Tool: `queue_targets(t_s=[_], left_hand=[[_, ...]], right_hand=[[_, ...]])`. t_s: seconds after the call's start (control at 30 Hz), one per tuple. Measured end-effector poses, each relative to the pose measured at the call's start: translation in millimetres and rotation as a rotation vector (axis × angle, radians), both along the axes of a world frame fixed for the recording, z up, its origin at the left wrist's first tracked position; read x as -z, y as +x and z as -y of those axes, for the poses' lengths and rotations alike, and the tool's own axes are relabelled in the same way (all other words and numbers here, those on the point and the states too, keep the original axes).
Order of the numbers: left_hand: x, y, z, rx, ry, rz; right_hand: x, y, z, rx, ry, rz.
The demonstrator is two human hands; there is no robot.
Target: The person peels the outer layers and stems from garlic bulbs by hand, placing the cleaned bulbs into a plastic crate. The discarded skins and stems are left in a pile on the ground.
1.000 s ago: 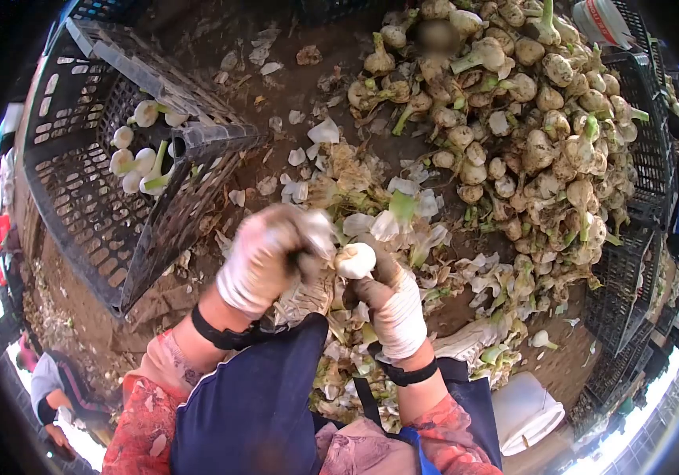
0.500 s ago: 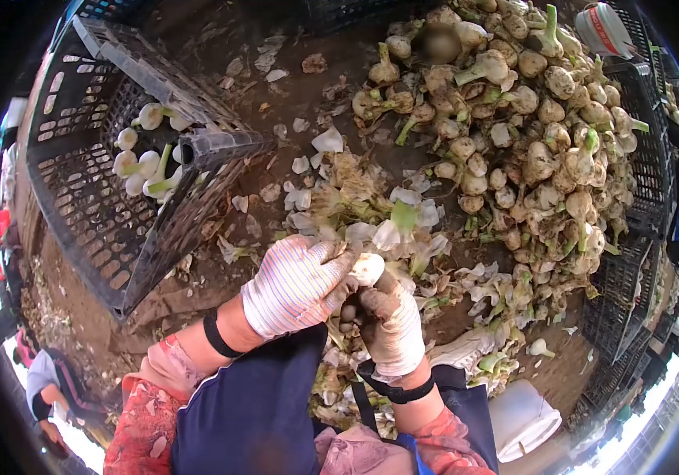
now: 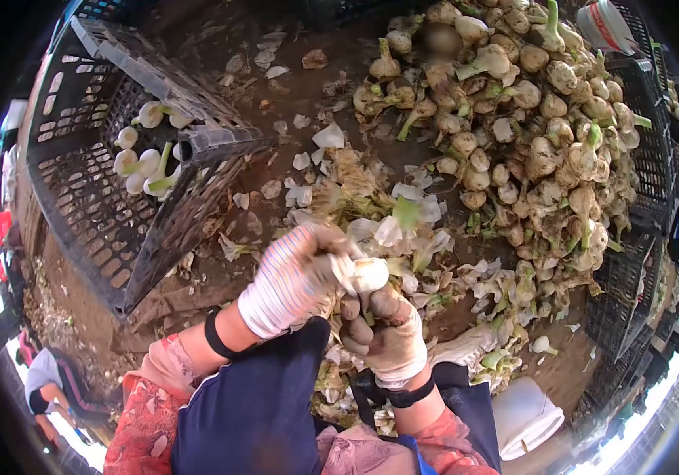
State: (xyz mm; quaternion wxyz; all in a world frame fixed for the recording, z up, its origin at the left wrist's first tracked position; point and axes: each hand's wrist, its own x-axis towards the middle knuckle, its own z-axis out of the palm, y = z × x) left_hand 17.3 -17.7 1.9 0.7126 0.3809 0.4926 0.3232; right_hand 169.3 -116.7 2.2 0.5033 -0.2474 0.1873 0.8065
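A white garlic bulb (image 3: pixel 370 275) is between my two gloved hands, above my lap. My left hand (image 3: pixel 296 273), in a striped glove, pinches pale skin at the bulb's left side; its fingertips are blurred. Below and to the right, my right hand (image 3: pixel 387 332), in a dirt-stained glove, has its fingers curled under the bulb and holds it. Beneath and beyond the hands, loose peelings (image 3: pixel 391 229) and leaves lie on the ground.
A large pile of unpeeled bulbs (image 3: pixel 541 158) rises at the right, against black crates (image 3: pixel 624 293). On the left, a black crate (image 3: pixel 78 182) holds several clean bulbs (image 3: pixel 149 162). White buckets (image 3: pixel 525 419) stand lower right and upper right. Another person (image 3: pixel 50 380) is at the lower left.
The bulb has moved slightly right and shows more of its white surface. A strip of skin now stands out at its left side, by my left fingers. My right fingers have shifted beneath it.
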Motion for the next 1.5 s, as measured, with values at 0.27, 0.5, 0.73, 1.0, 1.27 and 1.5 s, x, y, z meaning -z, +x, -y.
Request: queue_targets(t_s=[0.27,0.5,0.73,1.0,1.27,1.5], left_hand=[[13,-6,-15,0.466,0.988,-0.387],[15,-19,-17,0.04,-0.084,-0.194],[17,-12,-12,0.28,0.154,-0.342],[27,-12,-8,0.174,-0.189,0.023],[40,-30,-23,0.445,0.268,-0.431],[29,-21,-49,0.236,0.486,-0.626]], right_hand=[[0,-8,3,-0.112,-0.111,0.159],[15,3,9,0.039,0.017,-0.083],[-31,19,-36,-0.022,-0.057,0.463],[-92,65,-216,0.29,0.798,0.976],[51,41,-271,-1.192,0.645,2.263],[24,38,-196,-0.616,0.48,1.501]])
